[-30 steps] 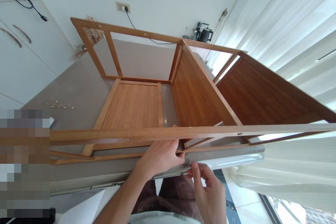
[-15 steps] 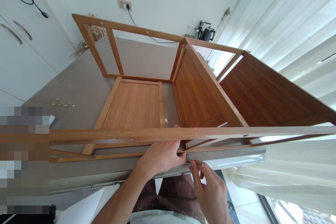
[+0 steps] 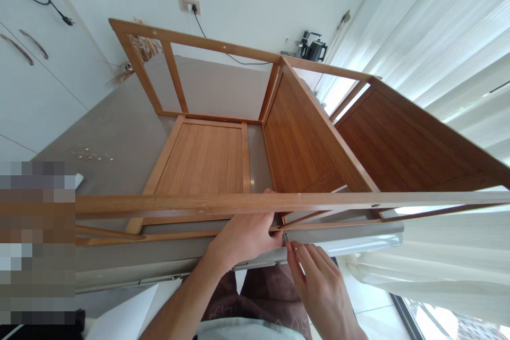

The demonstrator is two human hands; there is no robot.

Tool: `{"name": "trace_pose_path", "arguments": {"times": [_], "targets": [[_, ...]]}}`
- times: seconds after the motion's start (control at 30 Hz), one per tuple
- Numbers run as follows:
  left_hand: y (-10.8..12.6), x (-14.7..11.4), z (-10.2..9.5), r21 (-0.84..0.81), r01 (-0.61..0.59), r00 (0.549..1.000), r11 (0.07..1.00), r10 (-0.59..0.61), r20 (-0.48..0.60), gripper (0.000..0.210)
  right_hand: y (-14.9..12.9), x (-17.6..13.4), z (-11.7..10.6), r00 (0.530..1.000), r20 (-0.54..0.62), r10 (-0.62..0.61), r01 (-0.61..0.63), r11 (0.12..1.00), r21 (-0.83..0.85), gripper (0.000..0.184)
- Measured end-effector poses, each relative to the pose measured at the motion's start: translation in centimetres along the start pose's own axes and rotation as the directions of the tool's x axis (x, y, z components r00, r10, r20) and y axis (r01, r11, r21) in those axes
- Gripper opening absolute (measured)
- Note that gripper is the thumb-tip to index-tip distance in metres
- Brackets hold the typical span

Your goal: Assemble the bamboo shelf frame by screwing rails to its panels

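Observation:
A wooden shelf frame [image 3: 199, 204] lies on its side on the grey-covered table, its panels standing and lying between the rails. My left hand [image 3: 245, 236] is closed round the frame near the lower front rail, thumb in front and fingertips partly hidden behind the upper rail. Just right of that thumb, my right hand [image 3: 314, 271] pinches a small metal hex key [image 3: 286, 237] between thumb and forefinger. The key's tip points up at the lower rail beside an upright panel [image 3: 303, 138]. Whatever fastener it meets is too small to make out.
Several small metal fasteners [image 3: 95, 156] lie on the table [image 3: 119, 127] at the left. A white sheet [image 3: 123, 313] is below the table edge. Behind stand a black kettle [image 3: 316, 51] and a wall socket [image 3: 188, 6]. Curtains [image 3: 450, 64] hang at the right.
My right hand has turned, its fingers swinging round the hex key and its wrist shifting right. My left hand and the wooden frame stay in place.

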State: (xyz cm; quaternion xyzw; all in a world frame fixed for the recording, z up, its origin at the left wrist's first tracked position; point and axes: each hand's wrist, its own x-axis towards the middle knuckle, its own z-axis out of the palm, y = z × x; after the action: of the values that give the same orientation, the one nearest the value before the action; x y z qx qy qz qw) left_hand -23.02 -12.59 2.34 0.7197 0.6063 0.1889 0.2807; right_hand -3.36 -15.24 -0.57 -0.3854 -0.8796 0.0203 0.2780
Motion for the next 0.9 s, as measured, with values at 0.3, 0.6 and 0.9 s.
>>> {"name": "trace_pose_path", "arguments": {"times": [0.3,0.6,0.9], "targets": [[0.4,0.0,-0.4,-0.036,-0.001,1.0,0.999,0.001,-0.005,0.014,0.8,-0.6,-0.3,0.987,0.129,-0.095,0.101,0.994,-0.039,0.013],[0.6,0.0,-0.4,-0.044,-0.001,1.0,0.999,0.001,-0.011,0.015,1.1,-0.1,-1.1,0.974,0.189,-0.128,0.144,0.987,-0.072,0.018],[0.5,0.0,-0.3,-0.048,-0.016,1.0,0.999,0.015,-0.026,0.021,0.9,-0.1,-0.6,0.993,0.11,-0.042,0.034,0.997,0.075,0.016]]}}
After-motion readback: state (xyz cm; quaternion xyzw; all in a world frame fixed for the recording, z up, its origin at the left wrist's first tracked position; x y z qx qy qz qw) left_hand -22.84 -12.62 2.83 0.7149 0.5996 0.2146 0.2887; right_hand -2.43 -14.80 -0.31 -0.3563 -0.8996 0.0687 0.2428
